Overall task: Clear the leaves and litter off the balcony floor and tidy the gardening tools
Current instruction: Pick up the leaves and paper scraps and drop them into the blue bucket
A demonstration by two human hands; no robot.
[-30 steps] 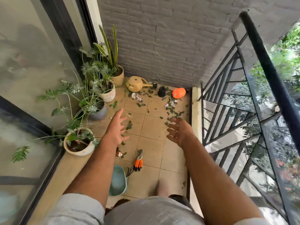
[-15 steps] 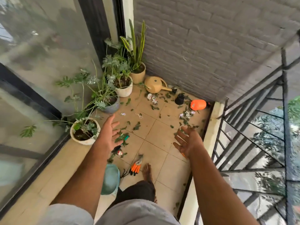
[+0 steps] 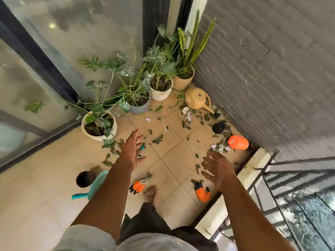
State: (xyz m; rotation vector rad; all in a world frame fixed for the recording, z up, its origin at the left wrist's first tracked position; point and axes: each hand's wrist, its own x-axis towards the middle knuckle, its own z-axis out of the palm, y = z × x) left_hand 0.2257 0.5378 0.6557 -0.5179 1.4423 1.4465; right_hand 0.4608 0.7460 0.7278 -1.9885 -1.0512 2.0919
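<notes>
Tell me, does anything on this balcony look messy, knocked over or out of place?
Yes. Green leaf scraps and crumpled paper litter the tiles. The tan watering can lies on its side by the brick wall, and the orange gloves are apart: one near the bare foot, one by the railing kerb.

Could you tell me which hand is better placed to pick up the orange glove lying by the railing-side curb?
The right hand. It hovers open almost directly above the orange glove by the curb, while the left hand is across the tiles, nearer the other glove.
</notes>
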